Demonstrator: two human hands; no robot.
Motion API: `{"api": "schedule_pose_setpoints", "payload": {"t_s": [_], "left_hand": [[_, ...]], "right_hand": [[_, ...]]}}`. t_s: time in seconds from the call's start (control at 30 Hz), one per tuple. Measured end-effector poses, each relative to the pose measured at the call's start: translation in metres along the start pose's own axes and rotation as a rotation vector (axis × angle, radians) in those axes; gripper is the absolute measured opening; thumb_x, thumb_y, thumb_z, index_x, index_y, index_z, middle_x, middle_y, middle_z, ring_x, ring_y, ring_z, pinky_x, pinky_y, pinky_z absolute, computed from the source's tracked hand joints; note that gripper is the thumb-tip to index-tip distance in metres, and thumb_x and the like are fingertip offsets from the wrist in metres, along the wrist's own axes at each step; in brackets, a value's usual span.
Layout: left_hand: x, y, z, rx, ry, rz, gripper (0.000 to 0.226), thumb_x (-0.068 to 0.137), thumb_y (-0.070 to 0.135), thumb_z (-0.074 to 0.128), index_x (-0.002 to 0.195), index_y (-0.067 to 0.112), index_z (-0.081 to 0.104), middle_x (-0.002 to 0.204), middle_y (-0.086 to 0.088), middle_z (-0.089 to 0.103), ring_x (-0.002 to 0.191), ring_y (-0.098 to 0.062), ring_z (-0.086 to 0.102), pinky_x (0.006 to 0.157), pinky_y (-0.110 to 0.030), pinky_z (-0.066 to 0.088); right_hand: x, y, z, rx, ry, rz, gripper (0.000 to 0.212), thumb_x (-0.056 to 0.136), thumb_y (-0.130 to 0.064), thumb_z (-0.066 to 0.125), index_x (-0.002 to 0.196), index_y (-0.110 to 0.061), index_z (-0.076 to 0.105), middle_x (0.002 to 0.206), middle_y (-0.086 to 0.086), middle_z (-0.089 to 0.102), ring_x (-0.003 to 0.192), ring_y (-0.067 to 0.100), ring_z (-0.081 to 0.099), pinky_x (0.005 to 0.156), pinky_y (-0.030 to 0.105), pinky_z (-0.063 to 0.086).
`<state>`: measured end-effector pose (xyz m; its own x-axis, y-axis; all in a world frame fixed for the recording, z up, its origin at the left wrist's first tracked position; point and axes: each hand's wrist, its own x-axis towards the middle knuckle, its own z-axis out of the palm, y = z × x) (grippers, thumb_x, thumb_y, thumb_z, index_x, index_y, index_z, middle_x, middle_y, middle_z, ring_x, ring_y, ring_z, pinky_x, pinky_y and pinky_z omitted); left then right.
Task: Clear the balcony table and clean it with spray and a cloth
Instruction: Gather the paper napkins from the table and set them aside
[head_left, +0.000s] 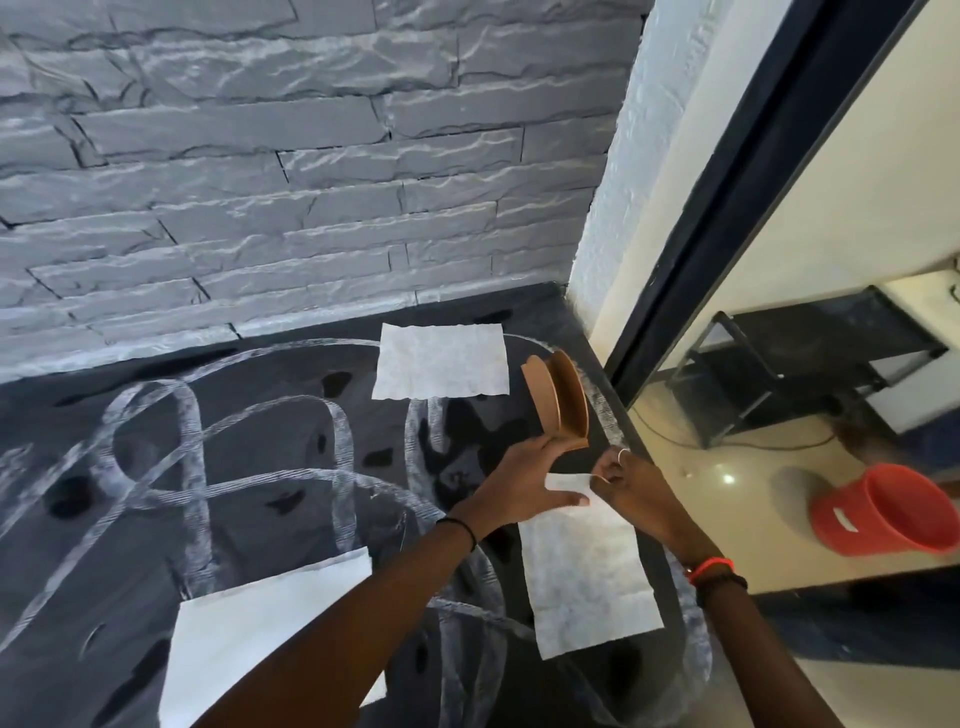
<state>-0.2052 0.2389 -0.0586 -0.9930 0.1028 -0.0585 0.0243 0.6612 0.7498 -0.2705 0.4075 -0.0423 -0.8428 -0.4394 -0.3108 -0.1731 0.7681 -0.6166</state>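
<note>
The dark table (270, 467) has white swirl marks and bears three white paper napkins. One napkin (587, 587) lies at the right edge; my right hand (634, 493) pinches its far corner, lifting it slightly. My left hand (524, 483) lies flat with its fingertips on the same napkin's far edge and its thumb by the base of a brown wooden napkin holder (558, 400), which stands upright and holds nothing. A second napkin (441, 361) lies flat near the wall. The third napkin (260, 623) lies near me, partly under my left forearm.
A grey stone wall (260, 182) backs the table. To the right, past a dark door frame (727, 208), are a red bucket (893, 512) on the floor and a black rack (805, 364).
</note>
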Motion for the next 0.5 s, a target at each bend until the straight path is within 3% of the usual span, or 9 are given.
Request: {"api": "schedule_pose_setpoints", "payload": {"t_s": [0.07,0.1,0.17,0.23,0.3,0.4,0.43,0.5], "left_hand": [[-0.001,0.006,-0.009,-0.050,-0.071,0.019,0.064,0.077,0.042,0.075,0.130,0.015,0.054,0.133,-0.001,0.059,0.121,-0.016,0.053,0.108,-0.024,0.030],[-0.004,0.010,-0.016,-0.087,-0.108,0.005,0.056,0.077,0.038,0.076,0.123,0.012,0.059,0.125,-0.002,0.064,0.112,-0.012,0.058,0.102,-0.014,0.031],[-0.009,0.017,-0.031,-0.149,-0.154,-0.036,0.033,0.080,0.028,0.076,0.103,0.007,0.065,0.099,-0.002,0.068,0.079,-0.002,0.060,0.074,-0.001,0.036],[-0.016,0.021,-0.046,-0.160,-0.162,-0.077,0.022,0.083,0.029,0.073,0.078,0.012,0.061,0.074,0.003,0.059,0.058,-0.002,0.050,0.057,-0.009,0.035],[-0.021,0.022,-0.056,-0.147,-0.141,-0.118,0.037,0.085,0.034,0.070,0.060,0.018,0.048,0.058,0.004,0.047,0.050,-0.005,0.041,0.052,-0.018,0.029],[-0.039,0.017,-0.077,-0.150,-0.080,-0.178,0.046,0.086,0.034,0.068,0.053,0.021,0.039,0.050,0.005,0.035,0.041,-0.005,0.037,0.046,-0.017,0.025],[-0.047,0.015,-0.084,-0.160,-0.067,-0.192,0.047,0.087,0.034,0.067,0.052,0.019,0.039,0.051,0.003,0.035,0.041,-0.005,0.036,0.046,-0.017,0.024],[-0.066,0.007,-0.098,-0.208,-0.023,-0.227,0.049,0.087,0.034,0.067,0.053,0.014,0.037,0.053,0.000,0.032,0.046,-0.007,0.031,0.047,-0.019,0.022]], "right_hand": [[-0.005,-0.012,-0.005,0.136,-0.072,-0.032,0.010,0.085,-0.018,0.065,0.081,-0.022,0.057,0.080,-0.003,0.064,0.077,0.014,0.062,0.073,0.029,0.050],[-0.008,-0.018,-0.008,0.245,-0.101,-0.040,0.012,0.084,-0.016,0.066,0.081,-0.024,0.058,0.082,-0.001,0.064,0.079,0.016,0.062,0.075,0.030,0.050],[-0.010,-0.029,-0.015,0.413,-0.136,-0.046,0.012,0.084,-0.011,0.067,0.084,-0.020,0.060,0.086,0.004,0.063,0.079,0.014,0.060,0.076,0.026,0.049],[-0.013,-0.044,-0.019,0.506,-0.155,-0.065,0.009,0.084,-0.013,0.067,0.091,-0.015,0.061,0.089,0.004,0.064,0.079,0.011,0.060,0.072,0.017,0.050],[-0.015,-0.057,-0.019,0.607,-0.172,-0.077,0.013,0.086,-0.022,0.066,0.096,-0.015,0.061,0.093,0.002,0.065,0.083,0.010,0.062,0.067,0.013,0.051],[-0.018,-0.080,-0.006,0.630,-0.180,-0.045,0.003,0.092,-0.028,0.056,0.093,-0.026,0.056,0.090,-0.008,0.062,0.077,0.003,0.064,0.054,0.008,0.048],[-0.020,-0.087,-0.002,0.665,-0.216,-0.039,0.008,0.090,-0.032,0.057,0.094,-0.025,0.055,0.090,-0.008,0.063,0.073,0.001,0.065,0.053,0.008,0.048],[-0.023,-0.095,0.009,0.747,-0.363,-0.078,0.051,0.069,-0.049,0.075,0.107,-0.021,0.056,0.097,0.000,0.069,0.083,0.006,0.069,0.066,0.020,0.055]]}}
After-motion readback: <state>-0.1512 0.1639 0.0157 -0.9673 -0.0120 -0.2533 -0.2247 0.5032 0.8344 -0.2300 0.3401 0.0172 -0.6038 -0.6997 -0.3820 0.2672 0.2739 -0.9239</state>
